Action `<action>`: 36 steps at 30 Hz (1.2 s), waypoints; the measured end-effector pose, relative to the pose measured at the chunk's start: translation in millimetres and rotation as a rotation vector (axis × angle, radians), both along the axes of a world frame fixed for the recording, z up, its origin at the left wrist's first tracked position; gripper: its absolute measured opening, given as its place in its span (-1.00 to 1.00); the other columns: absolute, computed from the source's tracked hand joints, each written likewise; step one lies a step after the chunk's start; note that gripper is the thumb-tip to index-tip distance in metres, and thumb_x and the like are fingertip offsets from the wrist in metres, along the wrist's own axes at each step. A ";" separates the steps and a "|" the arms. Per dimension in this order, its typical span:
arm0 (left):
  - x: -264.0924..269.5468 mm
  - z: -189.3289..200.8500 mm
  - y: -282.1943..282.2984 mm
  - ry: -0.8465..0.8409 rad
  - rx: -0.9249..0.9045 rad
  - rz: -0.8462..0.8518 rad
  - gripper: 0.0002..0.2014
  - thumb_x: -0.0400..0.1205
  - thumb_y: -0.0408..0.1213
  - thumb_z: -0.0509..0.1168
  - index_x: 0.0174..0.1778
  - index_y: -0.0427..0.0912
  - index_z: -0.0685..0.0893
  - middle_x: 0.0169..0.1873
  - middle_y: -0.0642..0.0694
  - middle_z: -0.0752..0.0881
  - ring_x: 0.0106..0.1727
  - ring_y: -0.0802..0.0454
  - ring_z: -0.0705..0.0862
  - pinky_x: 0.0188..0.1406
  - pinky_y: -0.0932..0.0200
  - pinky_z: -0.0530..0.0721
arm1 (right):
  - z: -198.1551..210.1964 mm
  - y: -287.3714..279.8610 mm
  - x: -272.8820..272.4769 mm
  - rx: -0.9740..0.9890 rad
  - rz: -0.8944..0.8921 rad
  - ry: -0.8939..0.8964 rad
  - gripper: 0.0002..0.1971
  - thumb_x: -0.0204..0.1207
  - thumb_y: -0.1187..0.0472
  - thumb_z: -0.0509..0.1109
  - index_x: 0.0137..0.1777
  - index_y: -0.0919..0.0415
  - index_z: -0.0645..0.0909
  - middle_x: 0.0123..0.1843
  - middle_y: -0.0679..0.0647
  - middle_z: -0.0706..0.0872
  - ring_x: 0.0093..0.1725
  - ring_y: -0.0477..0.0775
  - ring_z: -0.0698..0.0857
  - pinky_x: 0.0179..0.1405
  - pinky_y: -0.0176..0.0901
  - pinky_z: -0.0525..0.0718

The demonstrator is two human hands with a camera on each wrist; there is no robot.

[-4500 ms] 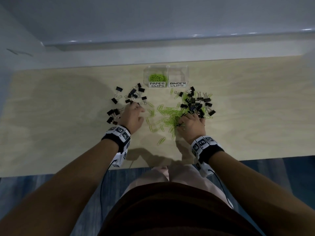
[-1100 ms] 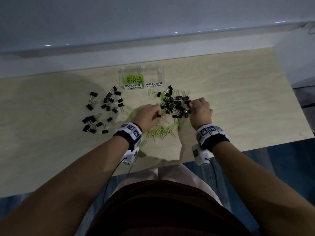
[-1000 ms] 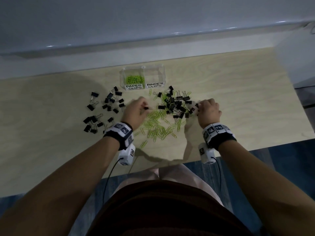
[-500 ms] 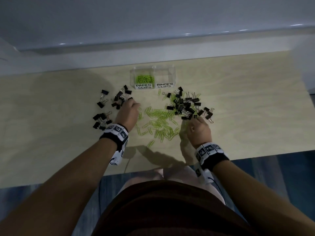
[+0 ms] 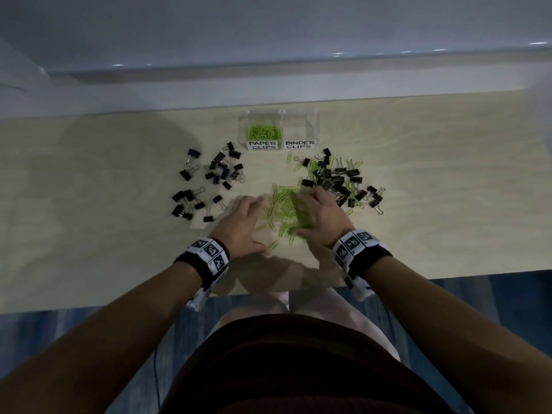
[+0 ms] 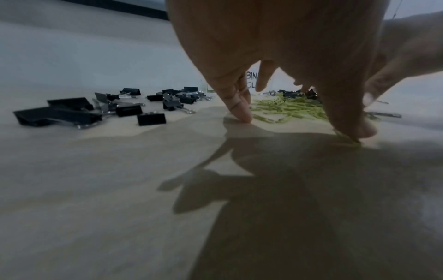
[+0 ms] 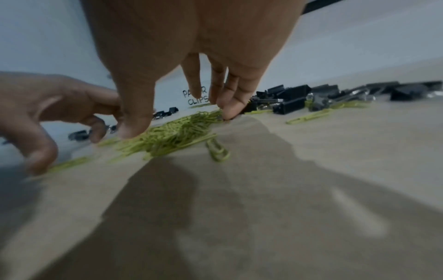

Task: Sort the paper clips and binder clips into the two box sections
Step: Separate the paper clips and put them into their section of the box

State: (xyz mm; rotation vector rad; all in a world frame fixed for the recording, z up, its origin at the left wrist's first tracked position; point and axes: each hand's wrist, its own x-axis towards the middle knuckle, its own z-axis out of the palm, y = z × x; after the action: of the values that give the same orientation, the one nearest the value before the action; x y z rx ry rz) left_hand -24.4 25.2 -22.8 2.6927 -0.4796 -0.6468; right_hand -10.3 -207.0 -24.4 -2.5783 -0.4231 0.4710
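Note:
A clear two-section box [image 5: 317, 127] stands at the back of the table. Its PAPER CLIPS section [image 5: 264, 132] holds green clips; the BINDER CLIPS section [image 5: 300, 130] looks bare. A pile of green paper clips [image 5: 283, 207] lies between my hands. My left hand [image 5: 254, 225] flanks it on the left, fingertips [image 6: 242, 115] down on the table and thumb [image 6: 352, 128] pressing on one clip. My right hand [image 5: 318, 213] flanks it on the right, thumb [image 7: 134, 128] touching the pile [image 7: 177, 132]. Neither hand grips anything.
Black binder clips lie in a left group [image 5: 209, 180] and in a right group [image 5: 340, 180] mixed with stray green clips. A single paper clip [image 7: 217, 149] lies near my right hand. The table's front edge [image 5: 268, 294] runs close below my wrists.
My left hand has come right from the left binder clips, and my right hand has come left and forward. Both now bracket the green pile, which looks more bunched.

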 end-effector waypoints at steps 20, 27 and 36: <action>62.2 3.4 -37.0 -0.077 -0.146 0.077 -0.81 0.58 -0.28 0.30 0.05 -0.24 0.71 -0.01 -0.19 0.71 0.01 -0.16 0.65 -0.03 0.05 0.60 | 12.5 13.7 45.6 0.005 0.019 -0.105 -0.82 0.45 0.41 0.34 -0.02 0.29 0.74 -0.08 0.23 0.72 -0.13 0.28 0.70 -0.12 0.07 0.70; 78.1 30.5 -13.6 -0.015 -0.407 0.299 -0.85 0.55 -0.31 0.41 0.00 -0.25 0.75 -0.08 -0.13 0.77 -0.14 0.05 0.68 -0.13 0.33 0.62 | 37.8 8.5 75.0 0.276 -0.330 0.041 -0.91 0.37 0.40 0.50 -0.15 0.25 0.76 -0.19 0.06 0.74 -0.21 -0.02 0.68 -0.10 -0.21 0.67; 142.4 61.0 0.9 -0.257 -0.634 0.653 -0.88 0.50 -0.36 0.44 -0.06 -0.23 0.75 -0.25 -0.04 0.73 -0.30 0.20 0.63 -0.28 0.60 0.57 | 60.9 74.5 173.0 0.349 -0.394 -0.059 -0.90 0.37 0.33 0.50 -0.15 0.16 0.78 -0.25 0.01 0.78 -0.34 -0.17 0.68 -0.24 -0.43 0.69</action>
State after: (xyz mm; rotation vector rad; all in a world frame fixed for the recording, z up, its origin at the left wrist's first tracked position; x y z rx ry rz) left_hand 118.0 26.1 38.1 2.1220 0.1404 0.0441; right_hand 162.7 -132.4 36.5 -2.2597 -0.0068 0.1625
